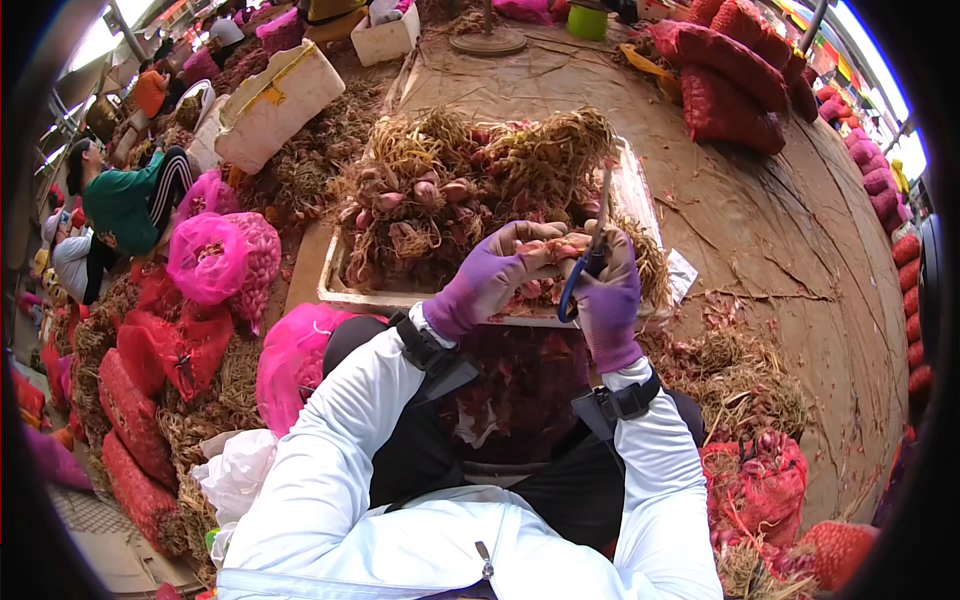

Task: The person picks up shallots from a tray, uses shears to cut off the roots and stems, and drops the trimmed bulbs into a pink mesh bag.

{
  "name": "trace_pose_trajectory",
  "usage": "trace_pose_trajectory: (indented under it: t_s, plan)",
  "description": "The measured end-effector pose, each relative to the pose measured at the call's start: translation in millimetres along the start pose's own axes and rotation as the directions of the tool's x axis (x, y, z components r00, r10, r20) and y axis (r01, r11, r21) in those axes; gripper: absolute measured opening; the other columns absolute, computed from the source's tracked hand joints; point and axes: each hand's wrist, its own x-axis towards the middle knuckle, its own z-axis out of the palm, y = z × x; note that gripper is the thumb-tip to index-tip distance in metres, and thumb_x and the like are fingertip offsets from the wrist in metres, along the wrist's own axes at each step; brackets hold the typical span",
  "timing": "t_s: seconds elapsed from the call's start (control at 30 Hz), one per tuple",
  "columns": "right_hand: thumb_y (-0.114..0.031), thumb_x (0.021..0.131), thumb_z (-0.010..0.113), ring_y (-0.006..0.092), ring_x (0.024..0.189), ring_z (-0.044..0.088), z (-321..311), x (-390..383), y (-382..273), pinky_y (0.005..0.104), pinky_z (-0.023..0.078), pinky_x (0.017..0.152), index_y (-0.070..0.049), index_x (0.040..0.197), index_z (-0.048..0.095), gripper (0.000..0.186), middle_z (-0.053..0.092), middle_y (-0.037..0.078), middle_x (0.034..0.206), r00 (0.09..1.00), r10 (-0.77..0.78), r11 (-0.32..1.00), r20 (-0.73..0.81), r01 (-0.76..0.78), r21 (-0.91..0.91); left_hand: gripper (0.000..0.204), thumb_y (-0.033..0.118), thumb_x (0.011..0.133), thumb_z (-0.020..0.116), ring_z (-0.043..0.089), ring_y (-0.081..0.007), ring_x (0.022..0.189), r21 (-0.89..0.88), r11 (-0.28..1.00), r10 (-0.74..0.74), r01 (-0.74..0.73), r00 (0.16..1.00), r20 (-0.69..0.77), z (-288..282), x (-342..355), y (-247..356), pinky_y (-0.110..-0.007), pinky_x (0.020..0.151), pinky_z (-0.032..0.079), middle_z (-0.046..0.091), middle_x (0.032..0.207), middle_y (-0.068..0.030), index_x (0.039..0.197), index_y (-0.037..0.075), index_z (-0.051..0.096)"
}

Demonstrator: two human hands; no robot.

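My left hand (480,280), in a purple glove, is closed on a small cluster of reddish shallots (562,246). Scissors (570,288) with a blue handle are gripped in my gloved right hand (612,305), their blades pointing up and away from me. The two hands nearly meet over the near edge of a white foam box (640,190). Bunches of shallots (430,195) with dry, straw-coloured stems and roots fill that box. Between my knees, below the hands, a dark reddish container (515,385) shows some peelings; its contents are hard to make out.
Pink net bags (210,258) and red net sacks (140,415) lie to my left, near a seated person in green (125,205). A tipped foam box (275,105) stands beyond. Dry trimmings (745,385) and a red bag (755,485) are at right. Full red sacks (725,85) sit far right.
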Motion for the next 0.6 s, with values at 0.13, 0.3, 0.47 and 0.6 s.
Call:
trace_pose_trajectory:
  t_s: [0.13, 0.3, 0.47, 0.6]
  plan:
    - [0.002, 0.084, 0.065, 0.0085, 0.082, 0.059, -1.8, 2.3, 1.2, 0.0211, 0.050, 0.073, -0.003, 0.123, 0.047, 0.043, 0.058, 0.002, 0.098, 0.986, 0.134, 0.987, -0.096, -0.124, 0.106, 0.026, 0.001, 0.092, 0.058, 0.056, -0.0155, 0.111, 0.434, 0.900, 0.032, 0.051, 0.983, -0.181, 13.4, -5.0, 3.4, -0.029, 0.098, 0.046, 0.044, 0.138, -0.0143, 0.117, -0.002, 0.053]
    - [0.003, 0.084, 0.064, 0.0097, 0.076, 0.061, 1.0, 0.0, 0.9, 0.0207, 0.052, 0.064, -0.003, 0.123, 0.047, 0.043, 0.059, 0.004, 0.095, 0.958, 0.269, 0.951, -0.096, -0.248, 0.185, 0.030, -0.011, 0.084, 0.058, 0.055, -0.0167, 0.114, 0.553, 0.807, 0.312, -0.207, 0.945, -0.101, 5.3, -11.4, -26.6, -0.027, 0.095, 0.046, 0.046, 0.136, -0.0151, 0.112, -0.001, 0.056]
    - [0.011, 0.080, 0.058, 0.0106, 0.070, 0.061, -7.4, 2.3, 8.4, 0.0206, 0.052, 0.059, -0.003, 0.120, 0.049, 0.043, 0.062, 0.007, 0.093, 0.949, 0.287, 0.919, -0.126, -0.236, 0.315, 0.033, -0.018, 0.075, 0.059, 0.055, -0.0193, 0.115, 0.616, 0.755, 0.351, -0.224, 0.932, -0.091, 14.6, -8.3, -31.4, -0.029, 0.096, 0.046, 0.046, 0.136, -0.0166, 0.103, -0.001, 0.058]
    - [0.010, 0.079, 0.059, 0.0102, 0.071, 0.062, -3.7, 0.9, 1.1, 0.0196, 0.051, 0.058, -0.003, 0.120, 0.050, 0.043, 0.062, 0.006, 0.091, 0.951, 0.282, 0.933, -0.131, -0.240, 0.268, 0.025, -0.011, 0.085, 0.057, 0.055, -0.0139, 0.110, 0.568, 0.802, 0.286, -0.185, 0.954, -0.093, 14.4, -8.4, -25.7, -0.026, 0.094, 0.046, 0.048, 0.134, -0.0146, 0.108, -0.002, 0.054]
